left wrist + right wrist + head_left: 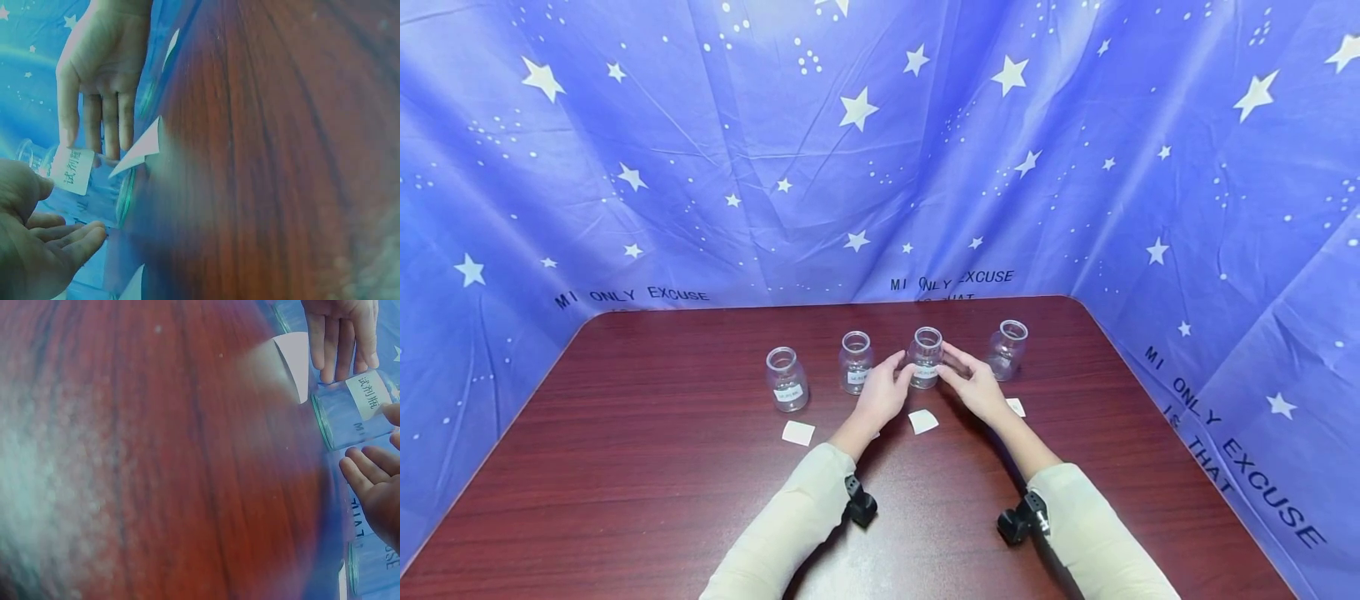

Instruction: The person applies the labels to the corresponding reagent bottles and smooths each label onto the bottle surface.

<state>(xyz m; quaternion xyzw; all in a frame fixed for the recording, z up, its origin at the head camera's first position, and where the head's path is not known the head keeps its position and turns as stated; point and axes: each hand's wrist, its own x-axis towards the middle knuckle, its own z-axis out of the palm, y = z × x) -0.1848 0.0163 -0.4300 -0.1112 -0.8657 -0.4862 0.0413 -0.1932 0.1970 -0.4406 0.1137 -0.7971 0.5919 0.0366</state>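
A clear glass jar (927, 350) with a white label (74, 170) bearing Chinese writing stands upright between both hands. On its left side, my left hand (883, 392) has its thumb at the label's edge and its fingers extended alongside the glass. From the other side my right hand (976, 390) reaches in; its thumb touches the label's opposite edge, and its fingers are fairly straight beside the jar. A white paper piece (923, 422) with a lifted edge lies just in front of this jar.
Left of the hands stand two more labelled jars, the nearer one (856, 358) and the far left one (786, 379). Another jar (1007, 346) stands right of my right hand. Other white papers (798, 432) lie on the wooden table (647, 467), backed by a blue starry curtain (775, 125).
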